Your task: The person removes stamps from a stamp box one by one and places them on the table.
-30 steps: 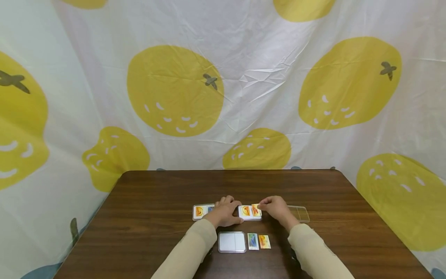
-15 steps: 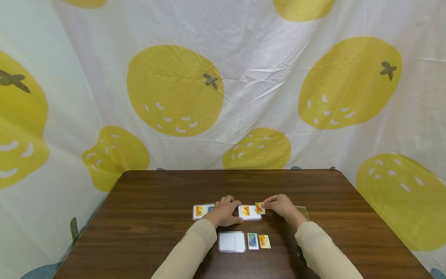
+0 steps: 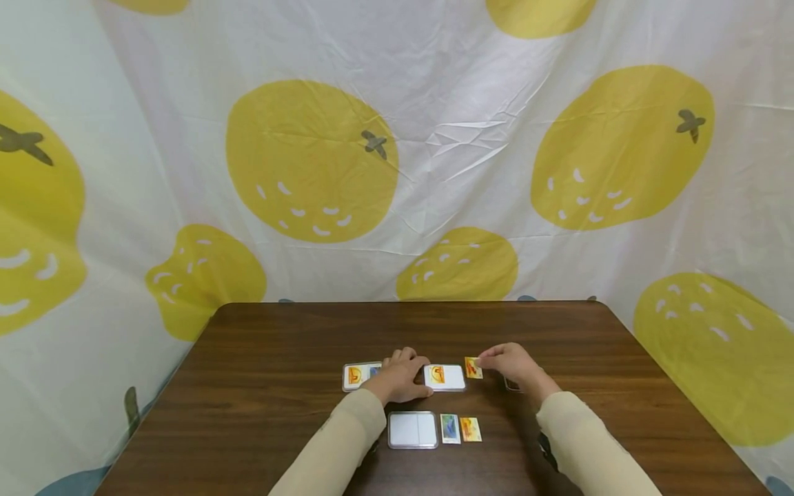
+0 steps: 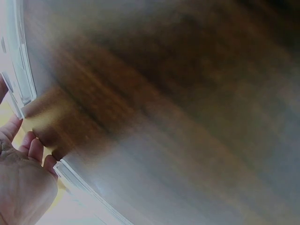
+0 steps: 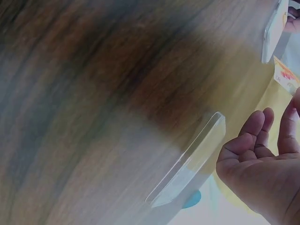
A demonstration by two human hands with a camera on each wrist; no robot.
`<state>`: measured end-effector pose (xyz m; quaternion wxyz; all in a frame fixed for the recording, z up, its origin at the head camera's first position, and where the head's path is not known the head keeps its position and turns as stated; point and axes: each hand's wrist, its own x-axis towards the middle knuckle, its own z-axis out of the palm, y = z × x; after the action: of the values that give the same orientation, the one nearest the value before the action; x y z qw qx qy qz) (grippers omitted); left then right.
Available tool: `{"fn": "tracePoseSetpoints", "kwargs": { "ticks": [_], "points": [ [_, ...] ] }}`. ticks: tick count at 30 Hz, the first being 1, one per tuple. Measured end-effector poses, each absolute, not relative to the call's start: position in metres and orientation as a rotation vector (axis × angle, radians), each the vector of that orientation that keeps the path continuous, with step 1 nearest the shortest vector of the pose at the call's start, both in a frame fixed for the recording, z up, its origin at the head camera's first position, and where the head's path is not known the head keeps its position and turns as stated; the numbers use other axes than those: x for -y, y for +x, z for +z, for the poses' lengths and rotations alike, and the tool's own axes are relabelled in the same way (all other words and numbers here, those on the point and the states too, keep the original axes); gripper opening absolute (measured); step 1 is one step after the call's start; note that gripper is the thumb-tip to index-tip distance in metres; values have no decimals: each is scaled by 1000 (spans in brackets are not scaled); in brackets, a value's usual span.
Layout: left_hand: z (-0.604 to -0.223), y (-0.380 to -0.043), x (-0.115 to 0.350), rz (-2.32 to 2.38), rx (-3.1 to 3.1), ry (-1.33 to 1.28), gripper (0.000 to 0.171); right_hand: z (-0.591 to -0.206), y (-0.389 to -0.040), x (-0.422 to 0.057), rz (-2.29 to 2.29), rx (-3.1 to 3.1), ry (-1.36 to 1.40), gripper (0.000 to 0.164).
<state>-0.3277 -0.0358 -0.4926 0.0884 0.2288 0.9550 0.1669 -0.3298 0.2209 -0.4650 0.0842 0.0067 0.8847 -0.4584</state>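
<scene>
My right hand [image 3: 513, 364] pinches a small orange-and-yellow stamp [image 3: 473, 368] by its right side, just right of a flat case [image 3: 454, 378]. That case has a white insert with an orange stamp [image 3: 437, 374] on its left half. My left hand [image 3: 402, 377] rests with spread fingers between this case and another case [image 3: 348, 386] at its left, partly covering the latter. In the left wrist view the fingers [image 4: 36, 149] reach between two case edges. The right wrist view shows the held stamp [image 5: 285, 76] at the fingertips, apart from the case.
Nearer me lie a case with a bare white two-part insert [image 3: 412, 430], a blue-green stamp [image 3: 450, 428] and an orange stamp [image 3: 471, 430]. A clear lid [image 5: 190, 161] lies under the right forearm, mostly hidden in the head view. A fruit-print curtain [image 3: 459, 207] hangs behind the brown table [image 3: 298, 344].
My right hand has moved rightward with the pinched stamp, from over the case's right half to beyond its right edge. My left hand has stayed put.
</scene>
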Motion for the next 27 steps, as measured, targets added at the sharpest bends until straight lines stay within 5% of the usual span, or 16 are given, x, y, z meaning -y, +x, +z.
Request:
{"fn": "tracePoseSetpoints", "kwargs": {
  "ticks": [27],
  "points": [
    [-489,-325,35,511,-2837,686,58,-476,-325,-216,-1051,-2904,-23,14]
  ]
}}
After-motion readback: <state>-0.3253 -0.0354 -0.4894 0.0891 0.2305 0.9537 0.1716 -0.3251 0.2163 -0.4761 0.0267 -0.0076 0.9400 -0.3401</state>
